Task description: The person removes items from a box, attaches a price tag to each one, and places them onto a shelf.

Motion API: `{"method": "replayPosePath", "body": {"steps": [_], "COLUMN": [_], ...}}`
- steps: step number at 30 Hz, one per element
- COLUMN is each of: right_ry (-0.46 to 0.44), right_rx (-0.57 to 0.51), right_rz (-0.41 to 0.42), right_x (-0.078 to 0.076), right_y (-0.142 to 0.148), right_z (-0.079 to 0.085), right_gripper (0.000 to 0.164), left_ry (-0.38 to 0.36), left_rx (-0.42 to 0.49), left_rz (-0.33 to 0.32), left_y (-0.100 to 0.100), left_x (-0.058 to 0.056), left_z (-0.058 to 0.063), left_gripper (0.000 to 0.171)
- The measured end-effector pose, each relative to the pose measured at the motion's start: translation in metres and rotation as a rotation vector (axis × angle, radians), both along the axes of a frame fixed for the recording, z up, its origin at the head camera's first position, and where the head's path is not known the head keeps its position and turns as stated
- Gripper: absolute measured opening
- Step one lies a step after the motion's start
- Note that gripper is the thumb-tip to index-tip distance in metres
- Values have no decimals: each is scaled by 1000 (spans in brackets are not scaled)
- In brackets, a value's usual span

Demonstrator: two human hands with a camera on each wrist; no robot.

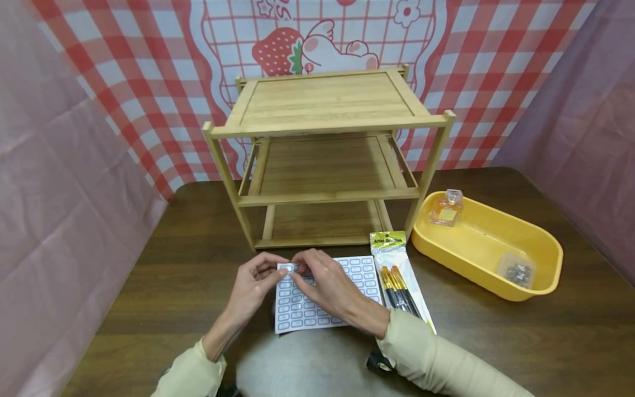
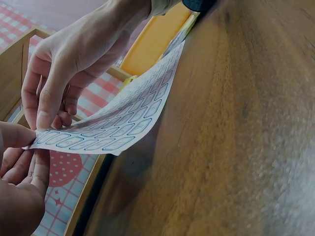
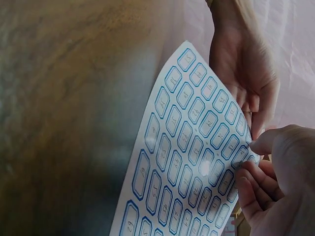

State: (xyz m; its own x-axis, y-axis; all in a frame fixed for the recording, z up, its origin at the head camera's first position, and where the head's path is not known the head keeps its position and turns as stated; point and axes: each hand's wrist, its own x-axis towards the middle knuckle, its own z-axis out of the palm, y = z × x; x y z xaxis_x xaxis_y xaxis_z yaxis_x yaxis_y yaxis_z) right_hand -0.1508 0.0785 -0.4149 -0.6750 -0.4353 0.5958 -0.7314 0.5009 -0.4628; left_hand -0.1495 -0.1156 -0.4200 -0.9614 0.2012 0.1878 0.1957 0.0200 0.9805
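A white sheet of blue-bordered, numbered label stickers point(image 1: 310, 318) lies in front of me with its far-left corner lifted. My left hand point(image 1: 250, 286) pinches that corner between thumb and fingers. Beside it, my right hand point(image 1: 331, 284) reaches over the sheet and pinches its far edge near the corner label. In the left wrist view the sticker sheet point(image 2: 133, 115) bends upward towards both hands. The right wrist view shows the handwritten numbers on the labels point(image 3: 184, 135). Whether a label has come loose is hidden by the fingertips.
A three-tier wooden shelf point(image 1: 322, 121) stands behind the sheet. To the right lies a packet of artist brushes point(image 1: 397, 286), partly under my right forearm. Further right, a yellow basin point(image 1: 476, 242) holds a perfume bottle point(image 1: 446, 208) and a small clear box of metal pieces point(image 1: 517, 271).
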Motion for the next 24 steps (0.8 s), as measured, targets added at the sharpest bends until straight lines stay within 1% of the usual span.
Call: {"method": "replayPosePath", "body": {"steps": [5,17,24], "right_ry": [9,19,16], "right_rx": [-9,-19,-21], "right_rz": [0,10,14], "right_x": [0,0,0], "right_y": [-1,-2,-3], "right_z": [-1,-2,-4], "right_gripper": [28,25,25], "left_ry": [-14,-27,-49], "left_rx": [8,29,18], "left_rz": [11,26,39], "left_y": [0,-1,0], "left_x": [1,1,1], "left_z": [0,-1,-2], "left_gripper": [18,18,18]}}
